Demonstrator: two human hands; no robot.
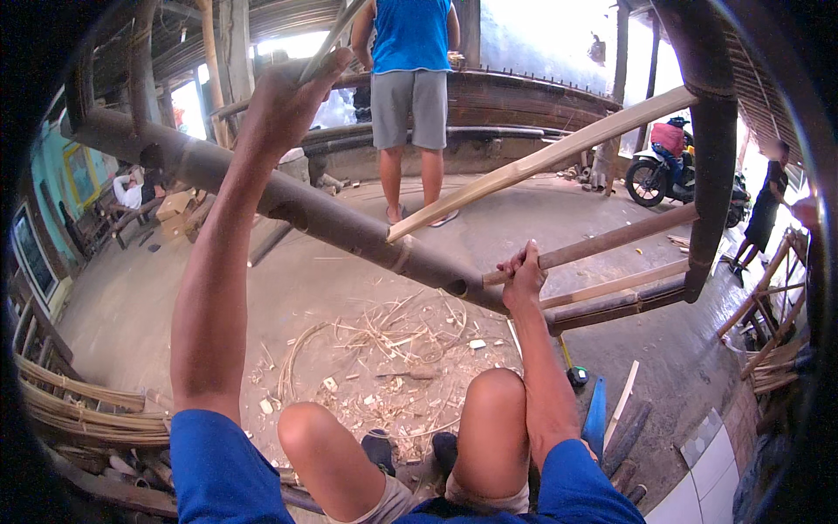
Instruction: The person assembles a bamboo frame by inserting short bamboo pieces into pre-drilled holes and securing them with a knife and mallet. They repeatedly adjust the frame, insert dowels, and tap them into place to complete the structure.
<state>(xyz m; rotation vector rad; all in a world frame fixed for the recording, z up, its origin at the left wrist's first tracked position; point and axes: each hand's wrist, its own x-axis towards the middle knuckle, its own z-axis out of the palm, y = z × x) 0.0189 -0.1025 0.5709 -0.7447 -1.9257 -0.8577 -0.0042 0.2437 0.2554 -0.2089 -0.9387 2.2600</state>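
A dark bamboo frame (pixel 340 231) slants across my view, with open holes cut along its near pole. My raised left hand (pixel 292 100) is closed around a thin bamboo slat (pixel 336 37) that runs up out of view. Lower down on the right, my right hand (pixel 525 275) grips a brownish slat (pixel 620 237) close to its end, beside a hole in the near pole. A pale slat (pixel 541 162) spans from the far pole to the near one. Another light slat (pixel 615 284) lies below the one in my right hand.
Shavings (pixel 393 336) and a knife (pixel 410 375) lie on the floor before my knees. A tape measure (pixel 577 376) and a blue saw (pixel 595 415) are at right. A person in a blue top (pixel 410 39) stands ahead; a motorcycle (pixel 655 170) is parked beyond. Bundled strips (pixel 96 410) sit left.
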